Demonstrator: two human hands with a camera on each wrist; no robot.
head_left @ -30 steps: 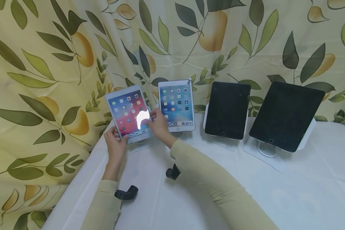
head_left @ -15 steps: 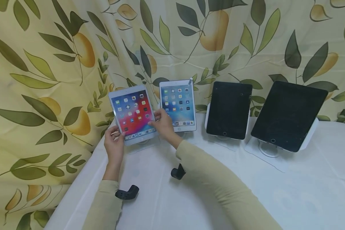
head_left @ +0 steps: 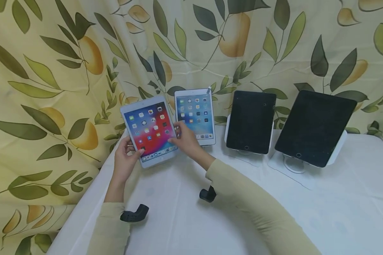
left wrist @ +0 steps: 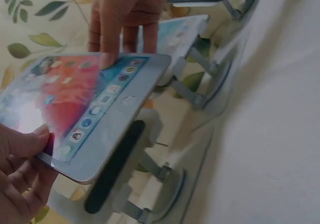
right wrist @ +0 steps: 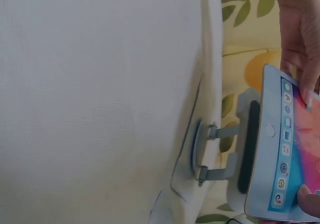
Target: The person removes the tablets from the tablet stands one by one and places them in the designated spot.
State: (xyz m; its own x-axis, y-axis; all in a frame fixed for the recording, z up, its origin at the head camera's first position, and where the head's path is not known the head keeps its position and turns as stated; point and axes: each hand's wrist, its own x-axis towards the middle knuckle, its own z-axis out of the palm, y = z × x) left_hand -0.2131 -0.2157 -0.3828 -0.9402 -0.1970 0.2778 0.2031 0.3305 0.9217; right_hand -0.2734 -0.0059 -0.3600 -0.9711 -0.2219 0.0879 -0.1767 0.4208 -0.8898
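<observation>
A white tablet (head_left: 151,122) with a lit red and blue home screen is held between both hands. My left hand (head_left: 125,159) grips its left edge near the bottom corner, thumb on the front. On the right edge, my right hand (head_left: 187,140) pinches it, thumb over the screen's side and fingers behind. The left wrist view shows the tablet apart from the dark pad (left wrist: 117,166) of the white stand beneath it. A narrow gap between tablet and stand (right wrist: 242,99) also appears in the right wrist view.
Right of the held tablet stands another lit white tablet (head_left: 196,109). Two black tablets with dark screens, a smaller one (head_left: 250,122) and a larger one (head_left: 317,129), lean on white stands farther right. A white cloth (head_left: 172,219) covers the table; a leaf-patterned curtain (head_left: 204,46) hangs behind.
The tablet has come off its stand toward me and slightly right, both hands moving with it. The bright glare on its screen has gone. The other tablets stay put.
</observation>
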